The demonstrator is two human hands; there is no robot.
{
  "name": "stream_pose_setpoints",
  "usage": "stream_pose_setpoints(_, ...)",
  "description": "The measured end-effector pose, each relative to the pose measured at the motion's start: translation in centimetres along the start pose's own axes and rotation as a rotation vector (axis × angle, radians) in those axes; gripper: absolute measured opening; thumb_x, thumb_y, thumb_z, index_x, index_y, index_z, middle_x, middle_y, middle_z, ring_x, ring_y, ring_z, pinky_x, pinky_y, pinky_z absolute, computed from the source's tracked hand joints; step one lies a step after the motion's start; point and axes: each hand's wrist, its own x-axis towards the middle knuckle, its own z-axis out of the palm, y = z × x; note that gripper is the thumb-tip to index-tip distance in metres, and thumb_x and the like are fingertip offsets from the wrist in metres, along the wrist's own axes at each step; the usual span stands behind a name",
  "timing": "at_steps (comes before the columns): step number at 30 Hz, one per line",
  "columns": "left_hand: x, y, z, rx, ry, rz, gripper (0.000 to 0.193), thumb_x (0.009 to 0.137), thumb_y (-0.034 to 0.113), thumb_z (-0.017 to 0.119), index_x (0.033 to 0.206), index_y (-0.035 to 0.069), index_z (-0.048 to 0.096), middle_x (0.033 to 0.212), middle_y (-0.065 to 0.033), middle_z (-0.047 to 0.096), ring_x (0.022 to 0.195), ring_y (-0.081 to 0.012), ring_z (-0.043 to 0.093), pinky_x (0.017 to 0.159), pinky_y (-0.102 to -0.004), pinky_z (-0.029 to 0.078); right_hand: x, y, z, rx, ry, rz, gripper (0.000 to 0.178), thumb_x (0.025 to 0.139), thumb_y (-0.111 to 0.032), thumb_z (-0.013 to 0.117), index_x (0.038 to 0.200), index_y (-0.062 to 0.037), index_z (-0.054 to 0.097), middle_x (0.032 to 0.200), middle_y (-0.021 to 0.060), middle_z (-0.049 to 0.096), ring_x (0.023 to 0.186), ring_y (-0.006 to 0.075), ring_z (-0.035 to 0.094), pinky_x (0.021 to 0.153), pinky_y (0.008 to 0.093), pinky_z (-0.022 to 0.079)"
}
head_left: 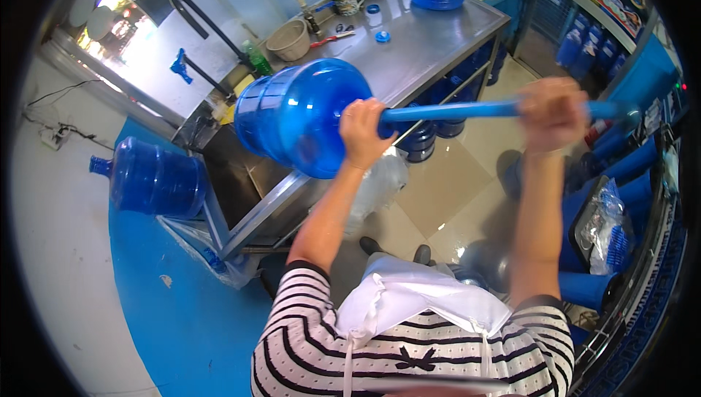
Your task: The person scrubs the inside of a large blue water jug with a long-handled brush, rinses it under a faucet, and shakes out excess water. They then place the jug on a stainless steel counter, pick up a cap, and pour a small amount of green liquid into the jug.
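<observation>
I see left hand (pixel 363 132) clamping jug (pixel 296 116) neck, right hand (pixel 551 111) fisted on rod (pixel 453 111) at 3 o'clock, rod in jug.

Lighting, as you see it: bright daylight from the far left, blown-out glare there; soft sheen on the steel table (pixel 431 39). Your right hand (pixel 551 113) motion-blurred. Fisheye bending, black vignette at the rim.
</observation>
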Motion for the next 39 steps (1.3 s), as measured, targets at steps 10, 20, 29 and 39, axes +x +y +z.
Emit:
stream_pose_setpoints(10, 4.5, 0.4, -4.4, -0.104, -0.663, -0.013, 0.053, 0.051, 0.021, 0.084, 0.099, 0.009, 0.066, 0.092, -0.008, 0.067, 0.089, -0.0296, 0.056, 0.082, -0.0399, 0.043, -0.4, -2.4, -5.6, 0.128, 0.043, 0.06, 0.041, 0.094, -0.02, 0.052, 0.057, -0.0187, 0.034, 0.047, -0.0057, 0.027, 0.04, 0.0071, 0.029, 0.046, 0.0266, 0.026)
stream_pose_setpoints(20, 0.9, -0.3, -2.2, -0.012, -0.031, 0.029, 0.045, 0.05, 0.017, 0.083, 0.092, 0.014, 0.068, 0.09, -0.002, 0.068, 0.089, -0.0264, 0.059, 0.084, -0.0386, 0.041, -0.8, 2.3, -2.2, -0.113, -0.032, 0.071, 0.047, 0.093, -0.029, 0.055, 0.056, -0.0179, 0.029, 0.047, -0.0042, 0.027, 0.042, 0.0087, 0.027, 0.047, 0.0279, 0.025)
stream_pose_setpoints(29, 0.0, 0.5, -1.7, -0.048, 0.039, 0.112, 0.044, 0.054, 0.012, 0.081, 0.095, 0.01, 0.066, 0.095, -0.0093, 0.067, 0.093, -0.0297, 0.064, 0.096, -0.0449, 0.048, -4.0, 13.1, -2.4, -0.099, 0.076, 0.113, 0.045, 0.092, -0.024, 0.055, 0.057, -0.0153, 0.029, 0.05, -0.0007, 0.03, 0.043, 0.0133, 0.025, 0.045, 0.0308, 0.023)
stream_pose_setpoints(39, 4.0, 0.9, -2.4, -0.067, -0.44, -0.051, 0.038, 0.054, 0.014, 0.078, 0.09, 0.007, 0.067, 0.087, -0.0092, 0.067, 0.087, -0.0293, 0.063, 0.08, -0.0389, 0.047, 1.7, 3.5, -2.9, 0.117, -0.01, 0.126, 0.046, 0.097, -0.026, 0.053, 0.057, -0.0184, 0.032, 0.048, -0.0055, 0.029, 0.04, 0.0074, 0.025, 0.045, 0.027, 0.025)
